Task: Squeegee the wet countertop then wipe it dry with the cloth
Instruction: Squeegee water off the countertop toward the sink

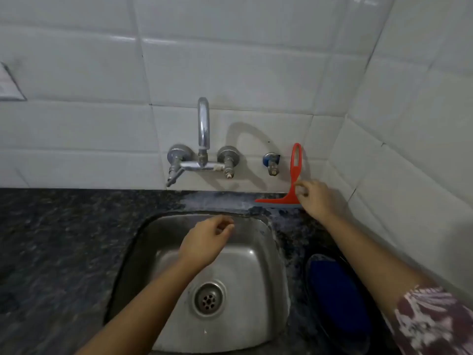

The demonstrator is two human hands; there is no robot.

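Seemingly at the very start, the head view shows the red plastic squeegee (pixel 294 180) standing upright against the glossy white wall tiles (pixel 230 73), its grey rubber blade resting on the narrow back strip of the speckled dark stone desk (pixel 64 239), just behind the right back corner of the sink (pixel 275 242). The right hand (pixel 313 198) pinches the flat, looped handle low down, fingers curled round it. The left hand (pixel 204 239) hovers over the steel basin, loosely curled, holding nothing.

A thin pinch on slick plastic looks risky: the handle could twist or slip once the blade drags across the pale wet patch (pixel 217 199). A skewed blade would probably leave streaks, and a careless stroke might push water against the wall instead of into the basin. The chrome tap (pixel 203 129) and small valve (pixel 271 162) crowd that strip, so the handle could knock them.

A blue lump (pixel 335 298) lies near the right forearm; whether it is the cloth I cannot tell.
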